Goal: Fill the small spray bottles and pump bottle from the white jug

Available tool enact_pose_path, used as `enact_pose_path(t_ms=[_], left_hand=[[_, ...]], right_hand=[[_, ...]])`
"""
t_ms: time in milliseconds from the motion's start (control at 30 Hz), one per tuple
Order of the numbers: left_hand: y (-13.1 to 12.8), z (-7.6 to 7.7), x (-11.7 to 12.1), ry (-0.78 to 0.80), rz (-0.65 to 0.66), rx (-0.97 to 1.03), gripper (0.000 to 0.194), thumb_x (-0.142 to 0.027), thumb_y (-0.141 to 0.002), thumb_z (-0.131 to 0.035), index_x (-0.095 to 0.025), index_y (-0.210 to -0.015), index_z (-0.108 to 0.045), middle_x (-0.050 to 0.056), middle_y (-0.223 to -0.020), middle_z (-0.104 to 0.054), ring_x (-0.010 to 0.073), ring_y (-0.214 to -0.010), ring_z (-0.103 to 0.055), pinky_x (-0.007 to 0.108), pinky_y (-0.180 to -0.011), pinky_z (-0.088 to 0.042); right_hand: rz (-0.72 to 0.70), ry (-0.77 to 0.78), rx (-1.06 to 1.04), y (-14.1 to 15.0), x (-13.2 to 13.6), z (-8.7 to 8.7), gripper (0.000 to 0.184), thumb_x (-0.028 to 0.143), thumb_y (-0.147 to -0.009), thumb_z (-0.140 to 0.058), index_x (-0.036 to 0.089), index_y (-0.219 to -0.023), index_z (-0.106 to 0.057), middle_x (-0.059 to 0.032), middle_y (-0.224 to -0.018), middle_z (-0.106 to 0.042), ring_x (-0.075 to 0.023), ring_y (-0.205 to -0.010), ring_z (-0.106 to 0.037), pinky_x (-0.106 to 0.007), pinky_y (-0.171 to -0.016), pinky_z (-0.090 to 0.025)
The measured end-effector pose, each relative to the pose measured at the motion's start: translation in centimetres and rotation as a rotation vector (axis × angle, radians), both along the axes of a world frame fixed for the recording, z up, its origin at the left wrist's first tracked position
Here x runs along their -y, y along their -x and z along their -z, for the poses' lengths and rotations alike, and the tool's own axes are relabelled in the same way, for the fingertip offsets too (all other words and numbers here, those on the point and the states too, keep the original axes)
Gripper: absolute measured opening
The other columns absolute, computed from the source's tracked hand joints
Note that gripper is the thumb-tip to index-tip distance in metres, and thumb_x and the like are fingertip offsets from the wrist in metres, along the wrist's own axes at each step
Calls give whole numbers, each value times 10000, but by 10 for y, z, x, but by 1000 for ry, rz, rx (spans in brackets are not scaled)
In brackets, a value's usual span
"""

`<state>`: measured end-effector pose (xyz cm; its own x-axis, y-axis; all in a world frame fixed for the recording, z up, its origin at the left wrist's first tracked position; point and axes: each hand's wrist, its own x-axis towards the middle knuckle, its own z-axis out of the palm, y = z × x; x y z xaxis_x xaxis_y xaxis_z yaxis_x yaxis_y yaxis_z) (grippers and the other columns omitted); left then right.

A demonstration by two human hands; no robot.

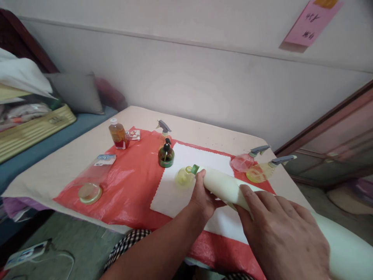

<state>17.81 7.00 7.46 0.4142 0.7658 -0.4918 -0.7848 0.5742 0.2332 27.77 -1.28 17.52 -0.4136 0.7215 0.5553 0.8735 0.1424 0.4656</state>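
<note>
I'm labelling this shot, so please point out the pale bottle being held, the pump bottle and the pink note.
Pale bottle [223, 186], head view: on its body, near the narrow end.
Pump bottle [166, 158], head view: on its dark green body.
Pink note [312, 25], head view: mid-paper.

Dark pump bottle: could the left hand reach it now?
Probably not: the left hand holds the long pale container, and the open yellow bottle stands between hand and dark pump bottle.

On your table [218, 136]: open bottle [183, 178] on the mat [164, 196], pump bottle [166, 156] at the mat's left edge, trigger sprayer [164, 126] behind that. Two spray bottles [259, 172] right of the mat.
</note>
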Motion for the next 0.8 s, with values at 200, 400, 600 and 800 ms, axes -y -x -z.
enact_pose_path(t_ms=[200, 400, 600, 800], left_hand=[[-1, 2, 0, 7, -7, -2, 569, -651, -812, -573, -203, -1154, -645, 103, -1112, -647, 262, -936, -595, 453, -830, -553], [-1, 1, -1, 15, -9, -1, 549, -644, -811, -573, -202, -1129, -645, 101, -1103, -648, 268, -943, -603, 453, -829, -552], [-1, 0, 0, 10, -6, -3, 562, -651, -814, -568, -201, -1143, -642, 104, -1102, -646, 275, -960, -610, 454, -832, -554], [-1, -1, 0, 17, -11, -1, 553, -637, -817, -571, -201, -1149, -640, 105, -1091, -645, 275, -954, -607, 461, -834, -554]], right_hand=[[-12, 1, -5, 0, 1, -2, 247, 179, -945, -446, 130, -1049, -665, -85, -758, -684, -268, -671, -615, -391, -704, -410], [-7, 2, -4, 2, 1, -2, 249, 169, -941, -446, 127, -1036, -672, -89, -757, -684, -269, -660, -611, -395, -702, -407], [-5, 9, 0, 1, 2, -2, 246, 167, -936, -451, 127, -1043, -669, -86, -749, -680, -273, -667, -613, -393, -702, -401], [-11, -7, 9, 1, 1, -2, 246, 162, -933, -447, 133, -1046, -662, -84, -758, -681, -258, -667, -598, -384, -708, -392]])
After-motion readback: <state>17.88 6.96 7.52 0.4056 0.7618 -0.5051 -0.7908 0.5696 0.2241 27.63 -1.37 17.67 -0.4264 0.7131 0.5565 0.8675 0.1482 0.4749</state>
